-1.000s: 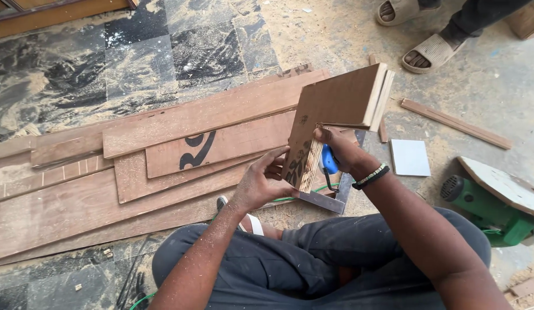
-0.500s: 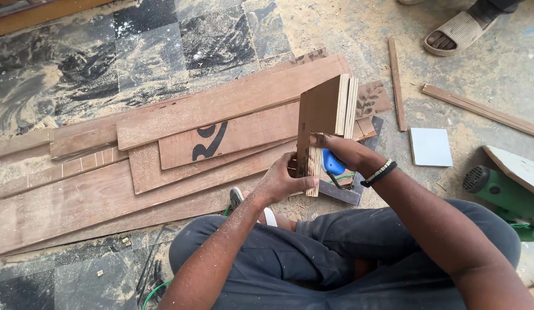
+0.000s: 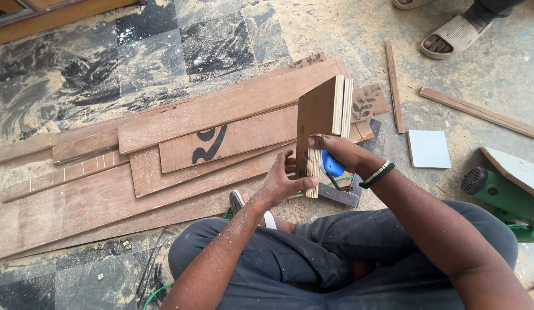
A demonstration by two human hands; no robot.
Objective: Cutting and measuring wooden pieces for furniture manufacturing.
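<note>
- Brown L-shaped plywood corner piece (image 3: 320, 123), two flat boards joined at a right angle, held upright above the floor near frame centre. Judging by the tilt, it's angled so the joint edge faces the person, probably to check or line up the joint.
- Left hand (image 3: 285, 182) sits at the piece's 7 o'clock: fingers curled closed around the lower end, thumb on the near face. Looks like the supporting grip.
- Right hand (image 3: 338, 154) at the piece's 4 o'clock: fingers wrapped onto the lower right edge, closed on the wood. Beaded wristband (image 3: 376, 174) on that wrist.
- So the piece is pinched between both hands at its bottom end, top end free and pointing to 12 o'clock.
- Directly under the right hand: a blue-handled tool (image 3: 332, 165) lying on a grey metal square (image 3: 339, 194); can't tell the tool type.
- At 9 o'clock: stack of long brown wooden planks (image 3: 181, 132) on the dusty dark marble floor (image 3: 78, 63).
- At 3 o'clock: small white square tile (image 3: 427, 148); further out a green power tool (image 3: 499, 195).
- At 1 o'clock: another person's sandalled foot (image 3: 450, 35), well apart.
</note>
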